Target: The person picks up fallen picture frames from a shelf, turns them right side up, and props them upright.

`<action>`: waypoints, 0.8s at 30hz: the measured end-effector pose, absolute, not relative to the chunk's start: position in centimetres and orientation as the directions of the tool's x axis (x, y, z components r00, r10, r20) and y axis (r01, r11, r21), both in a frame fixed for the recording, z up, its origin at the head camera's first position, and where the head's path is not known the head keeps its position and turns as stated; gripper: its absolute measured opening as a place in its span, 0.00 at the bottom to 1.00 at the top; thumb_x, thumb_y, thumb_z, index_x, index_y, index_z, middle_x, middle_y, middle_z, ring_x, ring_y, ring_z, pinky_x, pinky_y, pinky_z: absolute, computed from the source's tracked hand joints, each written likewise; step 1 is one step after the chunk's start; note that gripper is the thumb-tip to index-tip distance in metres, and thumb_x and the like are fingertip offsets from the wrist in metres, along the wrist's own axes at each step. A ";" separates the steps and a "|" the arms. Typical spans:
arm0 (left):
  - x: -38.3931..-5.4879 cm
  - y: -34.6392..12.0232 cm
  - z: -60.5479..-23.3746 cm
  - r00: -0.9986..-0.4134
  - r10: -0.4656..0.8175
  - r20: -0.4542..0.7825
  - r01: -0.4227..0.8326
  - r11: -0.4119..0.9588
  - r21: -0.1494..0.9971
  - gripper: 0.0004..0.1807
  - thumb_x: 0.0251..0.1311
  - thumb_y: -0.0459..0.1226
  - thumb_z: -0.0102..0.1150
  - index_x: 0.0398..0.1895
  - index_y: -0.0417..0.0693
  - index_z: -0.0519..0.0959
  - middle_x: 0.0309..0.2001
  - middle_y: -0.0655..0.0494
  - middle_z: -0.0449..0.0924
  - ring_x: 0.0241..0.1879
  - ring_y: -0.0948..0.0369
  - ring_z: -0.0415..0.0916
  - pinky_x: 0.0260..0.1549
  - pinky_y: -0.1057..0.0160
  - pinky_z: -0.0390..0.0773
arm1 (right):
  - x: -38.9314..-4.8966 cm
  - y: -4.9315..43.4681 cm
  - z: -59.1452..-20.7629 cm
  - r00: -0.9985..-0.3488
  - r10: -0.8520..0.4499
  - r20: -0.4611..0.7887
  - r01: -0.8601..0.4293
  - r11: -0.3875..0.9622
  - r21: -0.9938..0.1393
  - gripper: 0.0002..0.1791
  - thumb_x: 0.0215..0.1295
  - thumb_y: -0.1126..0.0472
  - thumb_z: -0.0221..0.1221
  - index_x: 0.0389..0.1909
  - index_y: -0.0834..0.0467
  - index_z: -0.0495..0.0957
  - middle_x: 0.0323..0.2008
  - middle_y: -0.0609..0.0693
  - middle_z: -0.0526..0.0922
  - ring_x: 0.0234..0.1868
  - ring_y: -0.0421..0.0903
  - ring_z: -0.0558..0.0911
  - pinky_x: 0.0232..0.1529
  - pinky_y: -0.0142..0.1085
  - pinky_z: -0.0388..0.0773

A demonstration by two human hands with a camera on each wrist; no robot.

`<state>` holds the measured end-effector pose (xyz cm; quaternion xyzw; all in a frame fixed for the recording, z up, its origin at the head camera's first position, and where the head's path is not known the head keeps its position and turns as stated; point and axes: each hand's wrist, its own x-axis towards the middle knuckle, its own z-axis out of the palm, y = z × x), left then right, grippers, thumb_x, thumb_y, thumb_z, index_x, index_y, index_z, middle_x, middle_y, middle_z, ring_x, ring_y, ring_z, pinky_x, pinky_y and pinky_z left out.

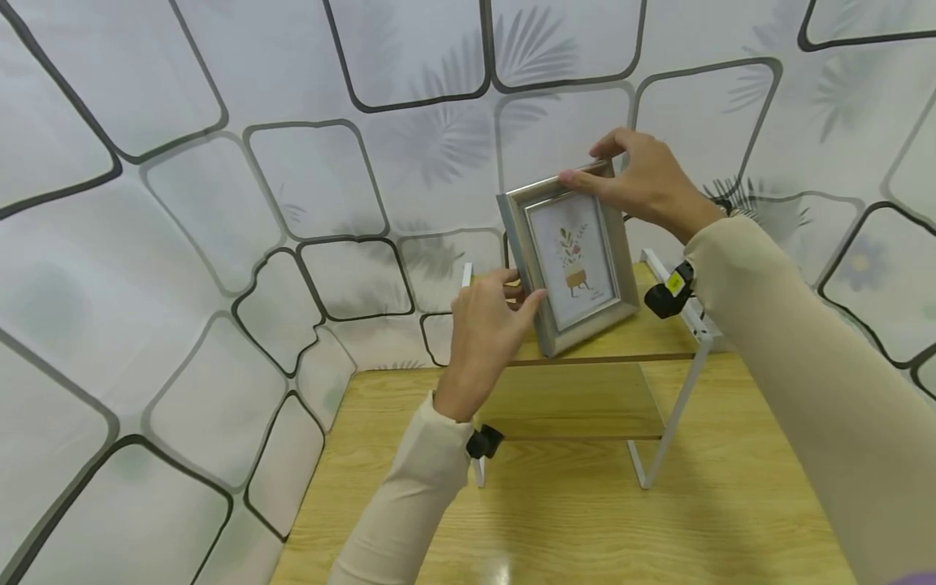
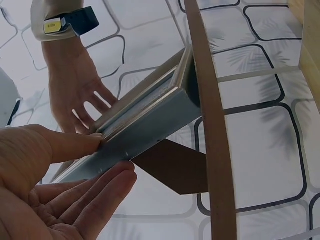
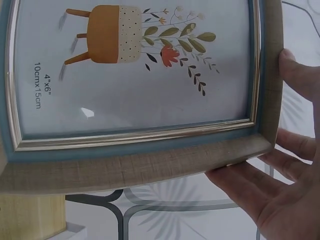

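A silver-beige picture frame (image 1: 575, 260) with a potted-plant print leans back on the upper board of a small shelf (image 1: 585, 360). My left hand (image 1: 483, 333) holds its left side, thumb on the front edge and fingers behind. At the top right corner, my right hand (image 1: 651, 183) grips the frame with thumb and fingers. The left wrist view shows the frame's brown support leg (image 2: 175, 167) folded out behind it and reaching the board's edge. Close up in the right wrist view, the fingers of the right hand (image 3: 295, 182) touch the frame's corner.
The shelf has white metal legs (image 1: 676, 414) and a lower wooden board (image 1: 578, 402). It stands on a wood-grain table (image 1: 570, 520). Behind and to the left hangs a white patterned wall covering (image 1: 307, 179), close to the shelf's back.
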<state>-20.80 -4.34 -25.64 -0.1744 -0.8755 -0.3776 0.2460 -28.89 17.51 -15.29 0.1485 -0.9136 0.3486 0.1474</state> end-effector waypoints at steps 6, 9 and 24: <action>-20.9 -4.5 -26.0 -0.816 0.127 0.564 0.493 0.662 0.565 0.23 0.64 0.41 0.69 0.56 0.33 0.81 0.45 0.43 0.87 0.36 0.57 0.89 0.33 0.60 0.86 | -28.4 18.1 -15.4 -0.908 -0.149 0.392 -0.372 0.715 -0.592 0.46 0.65 0.32 0.59 0.69 0.66 0.69 0.70 0.63 0.67 0.73 0.62 0.61 0.69 0.60 0.61; -21.0 -4.7 -26.1 -0.818 0.117 0.563 0.482 0.672 0.562 0.23 0.65 0.40 0.69 0.57 0.34 0.81 0.46 0.43 0.87 0.38 0.57 0.89 0.37 0.58 0.86 | -28.2 18.2 -15.5 -0.906 -0.142 0.398 -0.371 0.719 -0.588 0.45 0.67 0.33 0.59 0.68 0.67 0.70 0.72 0.64 0.65 0.75 0.62 0.58 0.72 0.60 0.56; -22.0 -4.6 -25.9 -0.839 0.111 0.532 0.457 0.675 0.579 0.23 0.67 0.37 0.65 0.61 0.33 0.78 0.48 0.43 0.86 0.32 0.56 0.88 0.24 0.64 0.79 | -27.2 18.9 -16.0 -0.883 -0.046 0.466 -0.346 0.736 -0.582 0.42 0.66 0.34 0.60 0.62 0.69 0.76 0.67 0.64 0.72 0.71 0.63 0.66 0.70 0.59 0.62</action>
